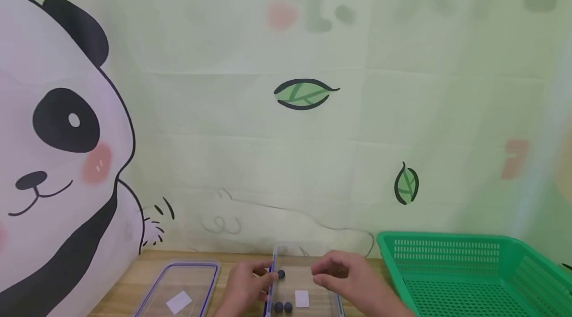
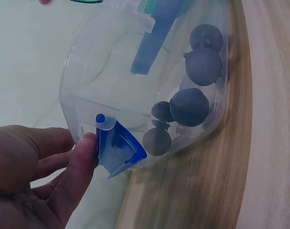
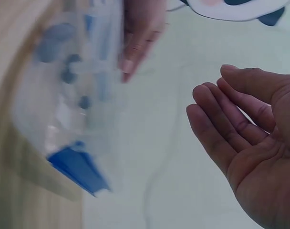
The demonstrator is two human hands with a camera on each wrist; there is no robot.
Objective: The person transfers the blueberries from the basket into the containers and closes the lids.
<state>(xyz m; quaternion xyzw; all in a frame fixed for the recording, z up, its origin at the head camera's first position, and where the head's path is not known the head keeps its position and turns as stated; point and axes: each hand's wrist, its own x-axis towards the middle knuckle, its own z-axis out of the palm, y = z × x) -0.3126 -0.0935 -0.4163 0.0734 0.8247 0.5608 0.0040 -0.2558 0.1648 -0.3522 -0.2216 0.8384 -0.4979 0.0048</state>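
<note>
A clear plastic box (image 1: 321,284) with blue clips (image 2: 119,148) rests on the wooden table. Several small dark balls (image 1: 279,306) lie in it along its left side, near a white rectangular label (image 1: 302,298). My left hand (image 1: 246,284) grips the box's left side wall, thumb at the rim by the blue clip and other fingers outside. Over the box's right side hovers my right hand (image 1: 346,277), holding nothing. Its fingers (image 3: 209,126) are bent loosely, with the thumb apart from them in the right wrist view.
A clear lid (image 1: 178,279) with a blue seal and a white label lies left of the box. To the right stands a green mesh basket (image 1: 447,237). Behind the table hangs a pale green cloth (image 1: 223,108) printed with a panda and leaves.
</note>
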